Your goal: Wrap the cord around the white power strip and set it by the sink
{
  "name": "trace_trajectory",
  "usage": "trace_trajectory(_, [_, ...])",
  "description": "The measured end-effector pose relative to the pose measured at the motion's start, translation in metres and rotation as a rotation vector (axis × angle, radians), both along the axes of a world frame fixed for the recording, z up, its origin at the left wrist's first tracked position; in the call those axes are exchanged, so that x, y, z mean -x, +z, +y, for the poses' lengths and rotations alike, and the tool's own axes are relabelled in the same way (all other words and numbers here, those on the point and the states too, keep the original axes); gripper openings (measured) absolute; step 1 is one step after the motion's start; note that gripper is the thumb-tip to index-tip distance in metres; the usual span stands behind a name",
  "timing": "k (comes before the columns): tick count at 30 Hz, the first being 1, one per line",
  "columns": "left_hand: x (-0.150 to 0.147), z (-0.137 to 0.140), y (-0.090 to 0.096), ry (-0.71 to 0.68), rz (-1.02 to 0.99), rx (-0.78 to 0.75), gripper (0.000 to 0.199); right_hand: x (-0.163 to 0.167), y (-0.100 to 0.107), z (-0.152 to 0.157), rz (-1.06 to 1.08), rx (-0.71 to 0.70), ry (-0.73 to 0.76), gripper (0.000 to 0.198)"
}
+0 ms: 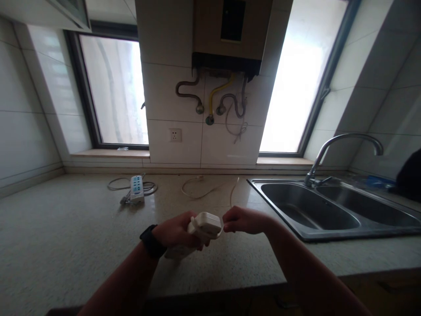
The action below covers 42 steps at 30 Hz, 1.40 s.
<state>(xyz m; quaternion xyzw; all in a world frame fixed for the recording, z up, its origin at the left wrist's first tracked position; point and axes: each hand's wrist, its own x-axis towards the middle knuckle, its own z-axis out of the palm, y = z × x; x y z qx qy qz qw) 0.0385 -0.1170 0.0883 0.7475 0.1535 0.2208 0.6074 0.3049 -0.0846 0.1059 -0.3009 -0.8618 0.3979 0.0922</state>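
Observation:
My left hand (176,230), with a black band on its wrist, is closed round a long white power strip (210,223) above the counter. The strip's end points away from me, and its lower part shows beneath my hand. A thin pale cord (221,231) bends round the strip's far end and runs to my right hand (245,220). The fingers of that hand are pinched on the cord, just right of the strip. More of this cord (231,197) rises behind my right hand, and a loose length (197,196) lies curved on the counter near the wall.
A second power strip (137,189), with blue sockets and a grey cord, lies at the back left of the speckled counter (82,245). On the right is a double steel sink (279,215) with a tall faucet (329,145). Pipes (210,98) hang beneath a wall heater (230,35).

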Motion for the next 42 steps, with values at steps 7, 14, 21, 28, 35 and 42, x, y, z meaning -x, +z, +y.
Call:
trace_trajectory(7, [-0.007,-0.012,0.012,0.051,0.257,-0.465,0.028,0.023,0.032,0.019,-0.392,-0.247,0.038,0.039])
trace_trajectory(14, [-0.028,-0.003,-0.014,0.439,0.707,-1.014,0.019,0.063,0.05,0.02,-0.83,-0.784,0.001,0.029])
trace_trajectory(21, [-0.031,0.017,-0.026,0.658,0.978,-0.974,0.022,0.091,0.068,0.001,-0.79,-0.825,-0.054,0.032])
trace_trajectory(28, [-0.009,0.031,-0.009,0.891,0.758,-0.779,0.021,0.081,0.031,-0.043,-0.265,-0.728,-0.179,0.024])
trace_trajectory(35, [-0.003,0.036,-0.008,0.857,0.249,-0.656,0.019,0.051,-0.01,-0.059,-0.048,-0.316,-0.329,0.025])
trace_trajectory(42, [-0.003,0.023,-0.005,0.521,0.026,-0.442,0.019,-0.002,-0.023,-0.033,-0.066,-0.32,-0.286,0.027])
